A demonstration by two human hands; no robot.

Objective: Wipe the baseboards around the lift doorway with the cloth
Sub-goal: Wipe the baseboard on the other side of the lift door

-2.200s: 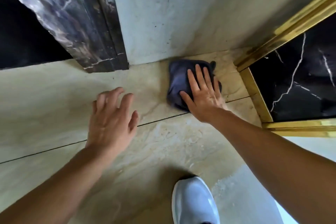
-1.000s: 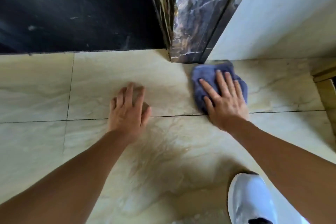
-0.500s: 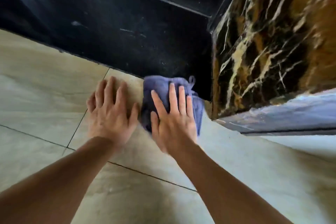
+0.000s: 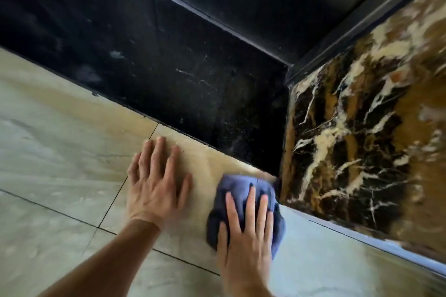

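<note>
One view only, head camera. My right hand (image 4: 243,229) lies flat with fingers spread, pressing the blue cloth (image 4: 241,190) onto the floor tile (image 4: 60,152) at the corner where the black baseboard (image 4: 169,75) meets the veined marble jamb (image 4: 357,147). Left hand (image 4: 154,183) flat on the tile, holding nothing. Dusty specks on the black board: I judge most wiping remains.

Both forearms bare, reaching forward. Left hand (image 4: 156,184) flat, palm down, fingers spread. Right hand (image 4: 243,234) flat, palm down, fingers extended and slightly apart.
</note>
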